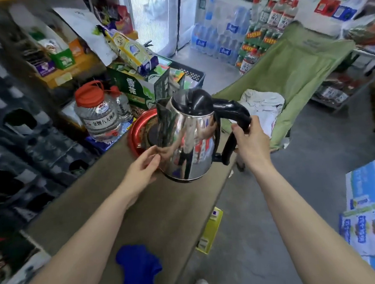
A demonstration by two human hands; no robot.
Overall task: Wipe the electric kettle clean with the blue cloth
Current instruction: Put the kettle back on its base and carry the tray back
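Up front, the right hand (249, 140) is wrapped around the black handle of the electric kettle (187, 139); the left hand (143, 167), fingers loosely spread, touches its steel side. Well below both hands, the blue cloth (137, 269) lies crumpled on the table (164, 210), ungripped.

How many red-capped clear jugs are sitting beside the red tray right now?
2. The big jug stands left of the red tray; a smaller jug sits just behind it to its right, partly covered. Others may be hidden in the clutter.
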